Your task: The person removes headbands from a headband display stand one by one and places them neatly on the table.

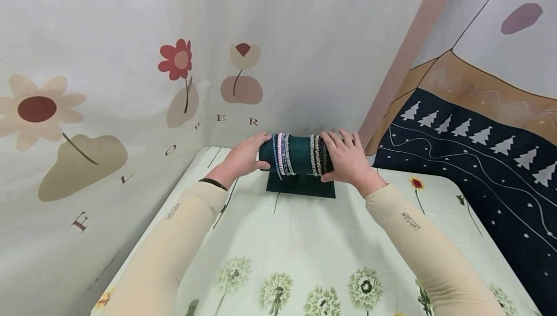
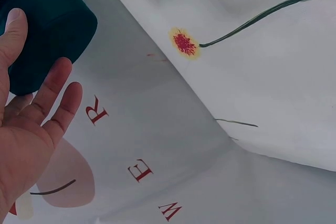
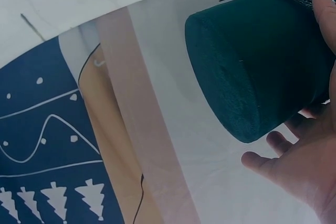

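Observation:
A dark green velvet bracelet stand [image 1: 301, 156] has a horizontal roll above a flat base [image 1: 300, 188]. Blue, pink and silvery bracelets [image 1: 282, 154] circle the roll's left part. Silver, gold-toned and black bracelets [image 1: 318, 154] circle its right part. My left hand [image 1: 244, 155] holds the roll's left end, thumb in front and fingers behind. At the other end my right hand [image 1: 348, 159] grips the roll, fingers over the top and thumb low in front near the dark bracelets. Both wrist views show the roll's bare ends [image 2: 63, 24] [image 3: 226, 82] between thumb and fingers.
The stand is on a table with a pale flowered cloth [image 1: 278, 234]. A whitish curtain [image 1: 304, 55] printed with flowers and letters hangs close behind and at the left. Dark blue fabric with white trees [image 1: 470, 161] hangs at the right.

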Demonstrator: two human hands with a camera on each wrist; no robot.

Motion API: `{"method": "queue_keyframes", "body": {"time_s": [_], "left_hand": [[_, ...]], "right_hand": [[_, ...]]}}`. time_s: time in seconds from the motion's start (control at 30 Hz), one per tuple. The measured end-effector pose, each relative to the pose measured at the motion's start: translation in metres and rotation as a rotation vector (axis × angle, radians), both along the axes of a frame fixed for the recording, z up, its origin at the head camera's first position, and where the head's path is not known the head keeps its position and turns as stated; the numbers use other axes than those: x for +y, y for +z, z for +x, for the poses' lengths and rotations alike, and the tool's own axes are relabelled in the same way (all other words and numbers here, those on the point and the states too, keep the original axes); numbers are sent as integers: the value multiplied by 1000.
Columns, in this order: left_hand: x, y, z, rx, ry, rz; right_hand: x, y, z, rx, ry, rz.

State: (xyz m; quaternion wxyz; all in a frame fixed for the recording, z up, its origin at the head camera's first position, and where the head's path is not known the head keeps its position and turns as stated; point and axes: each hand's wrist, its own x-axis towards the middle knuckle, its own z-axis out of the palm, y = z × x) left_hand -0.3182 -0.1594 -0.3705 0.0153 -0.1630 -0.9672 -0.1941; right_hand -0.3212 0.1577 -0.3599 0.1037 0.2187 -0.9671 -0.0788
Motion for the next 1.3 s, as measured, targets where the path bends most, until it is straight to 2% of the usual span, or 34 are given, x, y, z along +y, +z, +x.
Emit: {"method": "queue_keyframes", "body": {"time_s": [0.6, 0.93, 1.3], "left_hand": [[1, -1, -1, -2, -1, 3], [0, 1, 2, 2, 3, 14], [1, -1, 1, 7, 12, 6]], "right_hand": [[2, 4, 3, -10, 1, 13], [5, 8, 5, 4, 9, -31], [12, 9, 2, -13, 28, -90]]}}
